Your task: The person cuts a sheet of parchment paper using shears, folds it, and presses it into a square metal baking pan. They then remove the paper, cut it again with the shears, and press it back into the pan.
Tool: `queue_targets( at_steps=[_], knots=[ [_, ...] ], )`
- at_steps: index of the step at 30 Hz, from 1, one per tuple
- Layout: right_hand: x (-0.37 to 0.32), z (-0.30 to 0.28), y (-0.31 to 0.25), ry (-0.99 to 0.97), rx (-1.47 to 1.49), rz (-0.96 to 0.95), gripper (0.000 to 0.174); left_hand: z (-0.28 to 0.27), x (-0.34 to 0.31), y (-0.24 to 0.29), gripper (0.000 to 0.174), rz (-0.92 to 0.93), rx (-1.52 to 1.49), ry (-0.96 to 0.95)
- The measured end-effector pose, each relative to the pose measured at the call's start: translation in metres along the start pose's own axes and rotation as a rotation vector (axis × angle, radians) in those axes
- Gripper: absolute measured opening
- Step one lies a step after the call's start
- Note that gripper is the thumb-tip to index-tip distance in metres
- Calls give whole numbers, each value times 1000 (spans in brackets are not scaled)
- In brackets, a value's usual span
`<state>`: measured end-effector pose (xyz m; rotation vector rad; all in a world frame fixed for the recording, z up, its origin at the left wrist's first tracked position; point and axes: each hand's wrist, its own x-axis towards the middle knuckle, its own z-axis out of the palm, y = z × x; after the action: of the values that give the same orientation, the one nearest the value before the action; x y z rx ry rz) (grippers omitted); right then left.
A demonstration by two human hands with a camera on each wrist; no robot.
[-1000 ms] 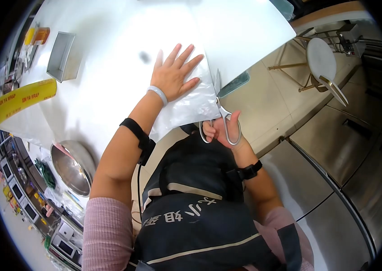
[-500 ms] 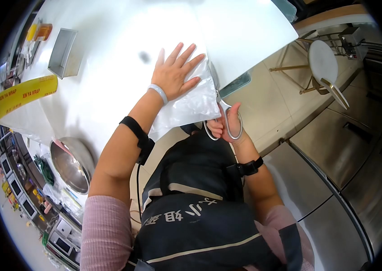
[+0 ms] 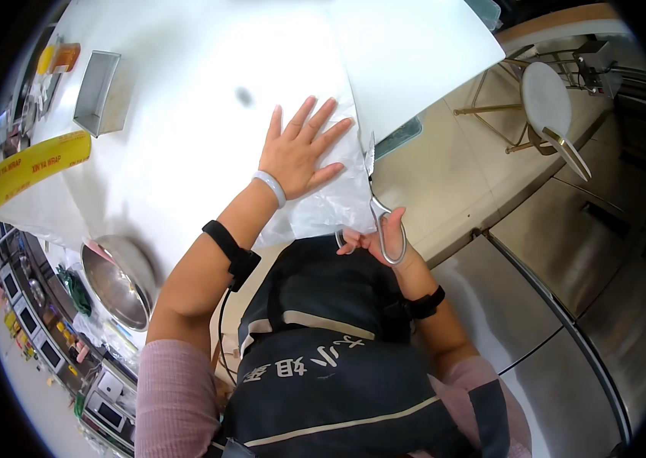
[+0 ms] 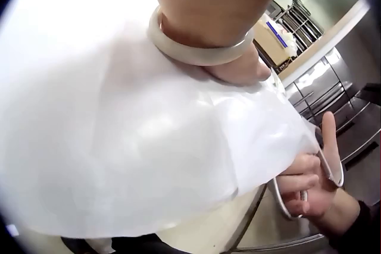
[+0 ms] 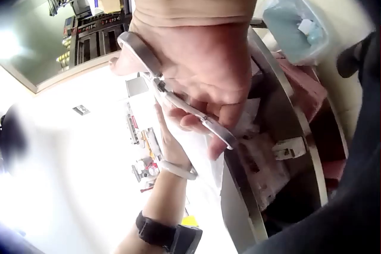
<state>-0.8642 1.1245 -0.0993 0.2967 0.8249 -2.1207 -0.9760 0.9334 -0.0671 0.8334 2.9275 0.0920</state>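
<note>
A sheet of clear, whitish plastic film (image 3: 321, 214) lies over the table's near edge, its front part hanging past it. On it my left hand (image 3: 298, 156) rests palm down, fingers spread, a pale bangle (image 3: 269, 188) at the wrist. My right hand (image 3: 389, 246) holds silver scissors (image 3: 371, 158) at the film's right edge, thumb through one loop and fingers through the other. The scissor handles stand wide apart, and one blade shows beside the film. In the right wrist view, both scissor loops (image 5: 140, 53) show round the fingers and thumb.
A rectangular metal tin (image 3: 98, 93) and a yellow wrap box (image 3: 37, 169) stand on the table's left side. A steel bowl (image 3: 118, 282) is at the lower left. Right of the table are a round stool (image 3: 544, 107) and steel cabinets (image 3: 567, 252).
Both hands and the film have shifted toward my body. The scissor handles closed closer together half a second ago and are now spread wide again.
</note>
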Motion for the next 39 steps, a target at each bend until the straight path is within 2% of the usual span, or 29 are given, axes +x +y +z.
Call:
queue_targets(
  at_steps=[1,2,8,10,11,13,16,19,22,25,29,32,35,36,38,39],
  knots=[
    [1,7,-5,82,-26,6,112,0,0,0,62,2,-20,-3],
    [1,9,-8,84,-23,4,112,0,0,1,61,5,-41,-6],
    [1,-9,-4,-2,-32,-17,113,1,0,0,63,5,-49,0],
    [1,-17,0,-157,221,10,114,0,0,0,63,4,-47,2],
    [1,-19,4,-156,219,12,114,0,0,0,63,7,-45,5],
    [4,7,-10,31,-17,-42,112,1,0,0,63,6,-48,7],
    [14,7,-12,128,-45,-30,109,2,0,-1,64,7,-54,8],
    [15,17,-27,137,-19,-78,101,1,0,-1,64,6,-55,9],
    [11,3,-18,86,-8,-70,100,1,0,0,64,8,-55,13],
    [8,-6,-8,-9,50,-38,107,2,0,-1,64,6,-45,12],
    [13,-5,-7,4,2,-34,107,1,0,-1,63,7,-46,4],
    [24,6,-19,78,57,-107,97,1,0,0,63,14,-45,20],
    [45,-6,-7,306,48,-281,89,1,0,1,63,5,-23,7],
    [42,-7,-10,306,49,-282,89,1,0,1,63,6,-22,7],
    [32,-10,-19,122,12,-120,90,2,0,1,63,14,-25,16],
    [28,-5,-18,122,12,-119,90,2,-2,1,63,14,-25,16]
  ],
)
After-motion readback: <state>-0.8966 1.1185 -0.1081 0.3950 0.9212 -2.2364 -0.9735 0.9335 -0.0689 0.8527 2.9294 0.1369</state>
